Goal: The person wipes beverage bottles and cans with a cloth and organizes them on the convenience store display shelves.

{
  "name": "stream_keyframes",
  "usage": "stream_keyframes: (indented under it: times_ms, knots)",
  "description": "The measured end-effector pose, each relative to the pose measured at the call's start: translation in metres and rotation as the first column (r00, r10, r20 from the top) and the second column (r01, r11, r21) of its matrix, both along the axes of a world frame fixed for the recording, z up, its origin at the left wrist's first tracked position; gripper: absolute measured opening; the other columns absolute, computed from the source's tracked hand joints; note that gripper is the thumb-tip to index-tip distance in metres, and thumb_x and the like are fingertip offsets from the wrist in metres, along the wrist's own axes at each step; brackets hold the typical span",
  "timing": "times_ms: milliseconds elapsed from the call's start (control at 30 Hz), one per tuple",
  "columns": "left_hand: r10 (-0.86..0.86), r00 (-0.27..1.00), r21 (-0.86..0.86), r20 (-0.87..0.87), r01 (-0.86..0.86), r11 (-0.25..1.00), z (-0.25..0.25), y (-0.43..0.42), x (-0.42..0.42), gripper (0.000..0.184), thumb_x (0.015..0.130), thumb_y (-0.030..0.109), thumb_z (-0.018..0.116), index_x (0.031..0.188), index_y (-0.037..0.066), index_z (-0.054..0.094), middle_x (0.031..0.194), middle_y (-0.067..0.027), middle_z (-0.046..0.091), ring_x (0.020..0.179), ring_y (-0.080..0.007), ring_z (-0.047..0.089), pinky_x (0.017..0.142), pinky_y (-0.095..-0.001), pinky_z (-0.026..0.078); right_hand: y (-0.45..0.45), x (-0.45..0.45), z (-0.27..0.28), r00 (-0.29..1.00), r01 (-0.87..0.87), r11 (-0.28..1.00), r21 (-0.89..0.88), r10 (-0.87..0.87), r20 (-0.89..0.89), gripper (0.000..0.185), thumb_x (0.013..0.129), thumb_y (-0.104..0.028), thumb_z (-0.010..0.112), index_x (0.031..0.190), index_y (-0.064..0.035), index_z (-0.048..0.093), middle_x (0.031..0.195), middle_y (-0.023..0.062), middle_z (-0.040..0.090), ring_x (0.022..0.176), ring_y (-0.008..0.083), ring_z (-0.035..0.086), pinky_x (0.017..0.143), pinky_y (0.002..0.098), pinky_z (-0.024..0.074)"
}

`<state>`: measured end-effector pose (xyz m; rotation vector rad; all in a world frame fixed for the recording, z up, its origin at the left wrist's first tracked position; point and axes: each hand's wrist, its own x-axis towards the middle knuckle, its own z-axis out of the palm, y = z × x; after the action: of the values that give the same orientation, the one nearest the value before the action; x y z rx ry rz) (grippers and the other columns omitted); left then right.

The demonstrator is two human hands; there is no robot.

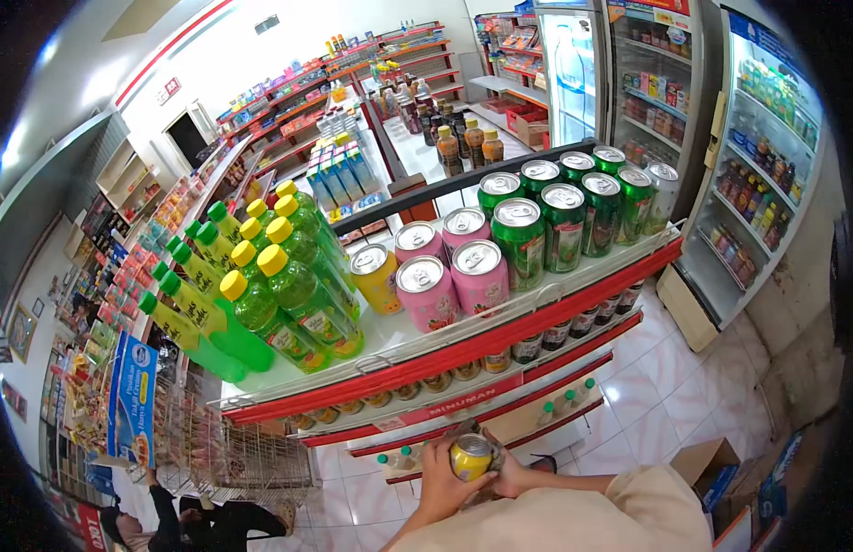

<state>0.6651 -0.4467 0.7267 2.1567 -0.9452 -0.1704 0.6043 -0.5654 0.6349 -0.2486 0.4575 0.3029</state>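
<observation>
Low in front of my body, my left hand [443,480] wraps round a small yellow drink can [471,459], its silver top facing up. My right hand [513,477] is closed at the can's other side. Something greyish, perhaps a cloth, shows between the hands behind the can, but its kind is unclear. Above them is the shelf's top. It carries another yellow can [375,279], several pink cans [479,267], green cans [518,235], yellow-capped bottles [298,304] and green-capped bottles [192,313].
A red shelf edge [463,363] runs before me, with lower tiers of cans and small bottles. Glass-door fridges [758,166] stand at right, a cardboard box [705,471] below them. At lower left a person [183,520] is beside a wire rack [233,451].
</observation>
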Motion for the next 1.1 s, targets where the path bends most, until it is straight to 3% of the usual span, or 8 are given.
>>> stream_keyframes:
  times_ms: [67,200,300,367,433,567,900,1100]
  knots:
    - [-0.135,0.991,0.016,0.014,0.135,0.991,0.013,-0.002,0.005,0.082,0.051,0.035,0.086,0.114,0.001,0.046,0.106,-0.0155,0.046,0.103,-0.0333,0.046,0.089,-0.042,0.039,0.002,-0.002,-0.009,0.997,-0.035,0.994,0.108,0.027,0.075,0.056,0.089,-0.055,0.041,0.119,-0.0108,0.055,0.113,0.0036,0.061,0.093,0.0165,0.061,0.074,0.0298,0.0509]
    - [-0.238,0.97,-0.255,0.052,0.243,0.936,0.04,-0.003,0.007,0.079,0.05,0.027,0.087,0.116,0.007,0.048,0.111,-0.0141,0.05,0.103,-0.03,0.05,0.087,-0.0401,0.042,0.003,-0.004,-0.004,0.991,-0.069,0.988,-0.135,0.084,0.107,0.052,0.089,-0.052,0.043,0.119,-0.0111,0.054,0.111,0.0039,0.062,0.094,0.016,0.061,0.075,0.0297,0.0509]
    - [-0.083,0.945,-0.575,0.318,0.261,0.776,0.06,-0.002,0.033,0.08,0.049,0.022,0.088,0.115,0.009,0.045,0.112,-0.0156,0.053,0.102,-0.0294,0.051,0.085,-0.0414,0.042,0.012,-0.008,0.0,0.982,-0.123,0.945,-0.302,0.161,0.101,0.05,0.09,-0.05,0.045,0.12,-0.0113,0.054,0.11,0.0041,0.062,0.094,0.0157,0.061,0.076,0.0296,0.0509]
    - [0.071,0.848,-0.629,0.525,0.33,0.704,0.108,-0.01,0.059,0.081,0.052,0.024,0.088,0.115,0.006,0.041,0.111,-0.0166,0.052,0.097,-0.0291,0.053,0.082,-0.0394,0.043,0.009,-0.005,0.036,0.987,-0.133,0.988,-0.079,0.139,0.077,0.046,0.091,-0.044,0.047,0.121,-0.0093,0.053,0.11,0.0057,0.062,0.096,0.0162,0.061,0.079,0.0308,0.0509]
    - [0.262,0.751,-0.61,0.605,0.227,0.759,0.148,-0.009,0.076,0.085,0.054,0.023,0.088,0.12,0.005,0.037,0.108,-0.0139,0.051,0.098,-0.0275,0.051,0.083,-0.0382,0.042,0.008,-0.007,0.038,0.985,-0.155,0.981,-0.118,0.163,0.061,0.05,0.091,-0.044,0.046,0.122,-0.005,0.051,0.111,0.0073,0.061,0.098,0.0175,0.061,0.081,0.0319,0.0506]
    - [0.303,0.91,-0.79,0.282,0.041,0.612,0.177,-0.023,0.102,0.085,0.057,0.005,0.084,0.125,0.006,0.033,0.118,-0.0125,0.045,0.108,-0.0235,0.048,0.094,-0.0357,0.043,0.005,-0.012,0.042,0.975,-0.178,0.973,-0.144,0.195,0.109,0.052,0.091,-0.045,0.046,0.122,-0.0027,0.05,0.111,0.0082,0.061,0.098,0.0183,0.061,0.082,0.0322,0.0505]
    - [0.343,0.741,-0.67,0.577,0.189,0.718,0.152,-0.058,0.131,0.079,0.06,0.004,0.082,0.12,0.013,0.032,0.128,-0.0166,0.036,0.112,-0.0274,0.046,0.091,-0.0378,0.045,0.004,-0.016,0.043,0.987,0.036,0.965,-0.259,0.007,0.163,0.047,0.091,-0.04,0.049,0.116,-0.0006,0.053,0.104,0.0086,0.063,0.092,0.0175,0.062,0.081,0.0299,0.0502]
    - [0.322,0.676,-0.509,0.663,0.092,0.856,0.161,-0.057,0.126,0.054,0.059,0.007,0.08,0.105,0.009,0.052,0.116,-0.017,0.049,0.108,-0.0337,0.049,0.088,-0.042,0.042,-0.002,-0.019,0.046,0.979,0.15,0.907,-0.393,-0.079,0.19,0.043,0.091,-0.036,0.051,0.114,0.0003,0.054,0.1,0.0066,0.063,0.088,0.0153,0.062,0.078,0.0298,0.0503]
